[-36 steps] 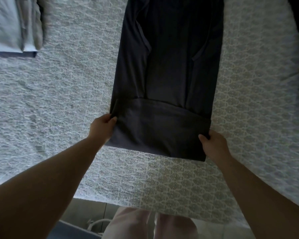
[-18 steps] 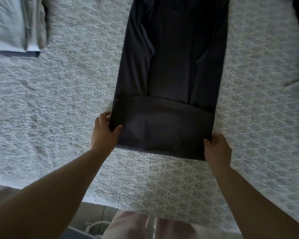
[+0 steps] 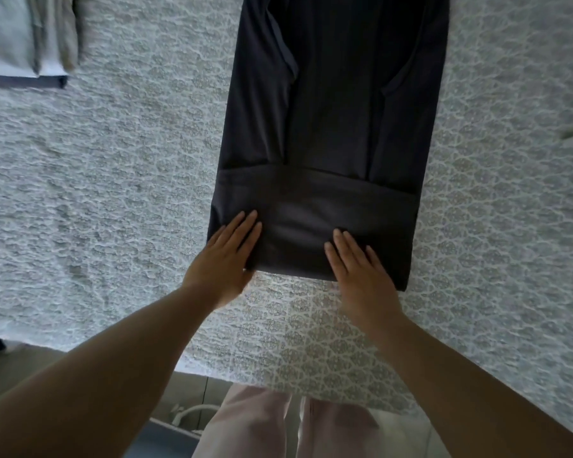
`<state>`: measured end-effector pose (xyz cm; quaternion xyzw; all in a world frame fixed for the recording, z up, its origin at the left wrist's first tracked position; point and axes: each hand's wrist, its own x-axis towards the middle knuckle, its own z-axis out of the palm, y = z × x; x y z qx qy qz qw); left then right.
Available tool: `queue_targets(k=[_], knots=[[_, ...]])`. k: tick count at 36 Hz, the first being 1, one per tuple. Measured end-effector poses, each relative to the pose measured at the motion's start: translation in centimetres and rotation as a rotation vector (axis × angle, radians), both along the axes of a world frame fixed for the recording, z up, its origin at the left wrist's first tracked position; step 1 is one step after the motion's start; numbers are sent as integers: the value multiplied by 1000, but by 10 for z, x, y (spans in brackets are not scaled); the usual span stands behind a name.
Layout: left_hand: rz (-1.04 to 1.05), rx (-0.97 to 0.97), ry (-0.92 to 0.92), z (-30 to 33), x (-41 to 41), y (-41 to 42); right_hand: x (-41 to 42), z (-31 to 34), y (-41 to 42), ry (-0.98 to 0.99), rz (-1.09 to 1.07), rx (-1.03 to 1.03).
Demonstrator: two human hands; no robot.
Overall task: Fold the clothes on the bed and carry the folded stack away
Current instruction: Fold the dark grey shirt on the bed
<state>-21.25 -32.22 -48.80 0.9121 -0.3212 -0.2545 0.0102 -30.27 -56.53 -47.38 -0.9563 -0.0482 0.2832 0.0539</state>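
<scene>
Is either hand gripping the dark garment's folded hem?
No: the left hand and right hand lie flat on the dark garment.

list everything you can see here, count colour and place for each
dark garment: 1, charcoal, centre of the bed, near end folded over
folded stack: 1 pile, pale grey and white over a dark bottom layer, top left on the bed
bedspread: 1, white-grey with a lace pattern, under everything
floor: grey, along the bottom edge
left hand: 1, flat on the fold's left corner
right hand: 1, flat on the fold, right of centre
legs: pale pink trousers, bottom centre
</scene>
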Motion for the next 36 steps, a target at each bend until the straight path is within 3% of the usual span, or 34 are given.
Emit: queue_targets(k=[5, 15, 17, 22, 25, 29, 32, 34, 36], knots=[[114, 135, -90, 9, 16, 19, 1, 3, -25, 9, -75, -37], [-72, 217, -42, 43, 53, 32, 35, 39, -62, 194, -43, -19], [-60, 194, 16, 48, 55, 29, 38, 46, -63, 242, -91, 5], [245, 149, 305, 70, 52, 20, 33, 60, -65, 312, -144, 24], [202, 264, 462, 83, 50, 16, 29, 66, -67, 423, -200, 80], [64, 524, 681, 97, 43, 3, 22, 75, -61, 725, -217, 134], [114, 624, 848, 104, 46, 1, 25, 81, -61, 907, -165, 90], [197, 589, 864, 104, 53, 2, 29, 82, -72, 925, -224, 135], [223, 497, 725, 102, 63, 5, 35, 79, -89, 868, -436, 291]])
